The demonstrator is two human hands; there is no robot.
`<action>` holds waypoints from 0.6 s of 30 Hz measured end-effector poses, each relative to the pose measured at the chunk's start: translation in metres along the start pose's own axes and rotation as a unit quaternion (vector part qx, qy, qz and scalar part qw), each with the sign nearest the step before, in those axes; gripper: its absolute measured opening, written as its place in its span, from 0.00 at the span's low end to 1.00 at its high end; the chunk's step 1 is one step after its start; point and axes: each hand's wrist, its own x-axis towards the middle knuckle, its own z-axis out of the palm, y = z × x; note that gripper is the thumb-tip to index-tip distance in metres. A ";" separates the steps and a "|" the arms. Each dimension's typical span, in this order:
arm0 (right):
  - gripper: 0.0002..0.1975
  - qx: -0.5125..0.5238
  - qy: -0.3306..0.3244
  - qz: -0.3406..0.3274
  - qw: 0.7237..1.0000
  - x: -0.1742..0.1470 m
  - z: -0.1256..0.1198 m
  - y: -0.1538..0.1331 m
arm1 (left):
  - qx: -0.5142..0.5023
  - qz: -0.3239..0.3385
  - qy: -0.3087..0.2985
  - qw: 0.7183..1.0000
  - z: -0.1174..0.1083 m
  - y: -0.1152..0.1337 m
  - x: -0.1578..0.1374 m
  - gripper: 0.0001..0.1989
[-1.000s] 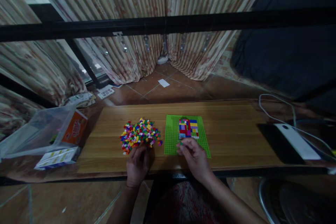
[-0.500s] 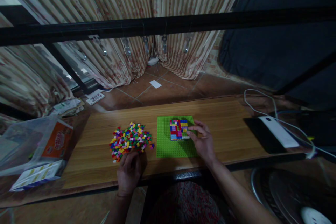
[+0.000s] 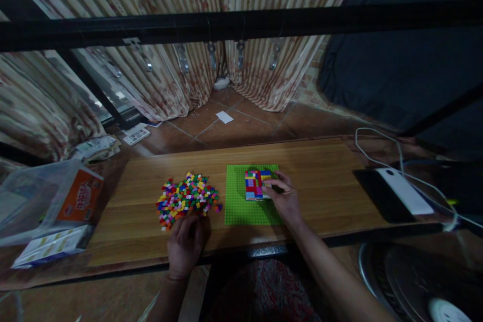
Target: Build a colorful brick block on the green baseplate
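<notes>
A green studded baseplate (image 3: 236,214) lies on the wooden table, bearing a squarish, many-coloured block of toy bricks (image 3: 253,190). From the right, my right hand (image 3: 285,198) reaches over this block, thumb and forefinger drawn together at its top right part. Anything pinched there is too small to make out. To the left of the baseplate is a loose pile of small coloured toy bricks (image 3: 186,193). My left hand (image 3: 184,244) rests at the pile's near edge with its fingers curled; whatever may be in them is hidden.
On the table's right end lie a black flat object (image 3: 372,196) and a white device (image 3: 405,191), with a white cable (image 3: 396,143) near them. At left stand a clear plastic bin (image 3: 33,196) and a carton (image 3: 53,246). A dark rail (image 3: 241,25) crosses beyond the table.
My right hand has moved left, from beside the brick block onto its top right part, and its fingertips have come together. My left hand stays by the pile. The view has shifted slightly.
</notes>
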 end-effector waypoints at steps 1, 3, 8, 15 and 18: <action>0.10 0.001 -0.002 0.001 1.000 0.001 0.000 0.000 | 0.003 -0.001 0.000 1.000 0.000 0.000 0.000 0.03; 0.09 0.000 -0.004 0.003 1.000 0.001 0.000 0.000 | 0.007 0.001 0.001 1.000 0.001 -0.001 -0.001 0.03; 0.10 0.005 0.002 0.019 1.000 0.001 0.002 -0.003 | 0.010 0.000 -0.001 1.000 0.002 -0.002 -0.003 0.03; 0.15 -0.010 -0.003 0.013 1.000 0.001 -0.001 -0.006 | 0.007 -0.002 -0.005 1.000 0.002 0.000 -0.002 0.03; 0.15 -0.011 0.002 0.004 1.000 0.001 -0.005 -0.005 | 0.009 -0.010 -0.004 1.000 0.002 0.001 -0.002 0.03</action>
